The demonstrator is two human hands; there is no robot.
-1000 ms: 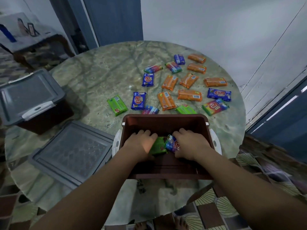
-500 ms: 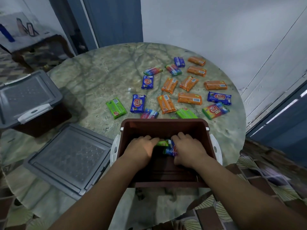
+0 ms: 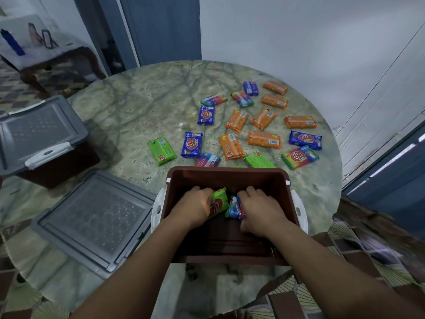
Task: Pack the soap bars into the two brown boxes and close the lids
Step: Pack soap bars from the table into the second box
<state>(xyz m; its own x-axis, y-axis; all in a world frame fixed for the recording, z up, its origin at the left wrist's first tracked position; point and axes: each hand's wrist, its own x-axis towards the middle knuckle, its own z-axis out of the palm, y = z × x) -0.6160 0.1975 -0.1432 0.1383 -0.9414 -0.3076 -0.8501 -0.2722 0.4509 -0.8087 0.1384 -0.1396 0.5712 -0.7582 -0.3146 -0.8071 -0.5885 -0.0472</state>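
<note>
Both hands reach inside the open brown box (image 3: 226, 174) at the bench's near edge. The left hand (image 3: 195, 207) grips a green soap bar (image 3: 218, 202); the right hand (image 3: 261, 209) grips a multicoloured bar (image 3: 235, 207). Packing has barely begun: next, release them flat and fetch more.

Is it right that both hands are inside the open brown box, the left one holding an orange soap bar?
Not quite. The head view shows both hands inside the open brown box, but the left hand holds a green soap bar, not an orange one. The orange bars lie on the table.
</note>
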